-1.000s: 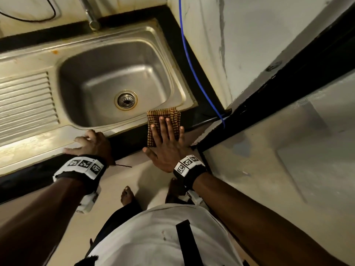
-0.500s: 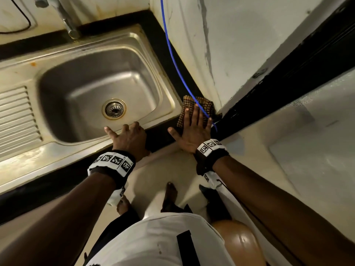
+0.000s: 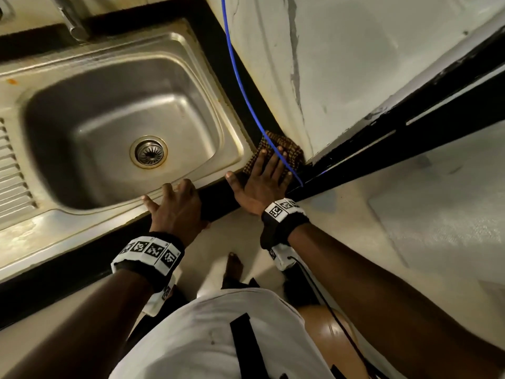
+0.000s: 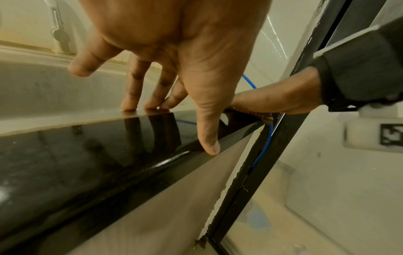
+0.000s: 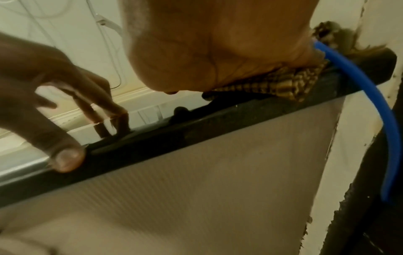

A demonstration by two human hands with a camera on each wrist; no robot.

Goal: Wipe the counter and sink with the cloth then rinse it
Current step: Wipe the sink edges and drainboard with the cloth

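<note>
- At the right end of the black table [image 3: 218,195], in the corner against the pale wall [image 3: 355,64], the checked cloth [image 3: 292,151] is pressed flat under the right hand [image 3: 262,181].
- No closed grip is kept on the cloth: the right fingers are laid straight and spread over it, so it is pushed rather than pinched.
- A blue cable [image 3: 240,86] is seen running down the wall, across the right fingers and over the table's edge.
- The left hand [image 3: 177,209] is propped with straight fingertips on the front rim of the sink [image 3: 226,116]; its thumb is set on the table's edge, and nothing is held in it.
- The step in hand is judged to be the wiping of the table, at its far right corner; the sink basin and the rinse appear not yet done.
- The next move is judged to call for the cloth to be drawn back out of the corner without the cable being snagged, then carried onto the sink.
- The table is seen as glossy, dark and mirror-like; the sink as dull stainless steel with rounded corners, a ribbed drainboard [image 3: 13,181] and a round drain [image 3: 149,151].
- The cloth appears woven, brown and tan, thin and limp, bunched where it meets the wall.
</note>
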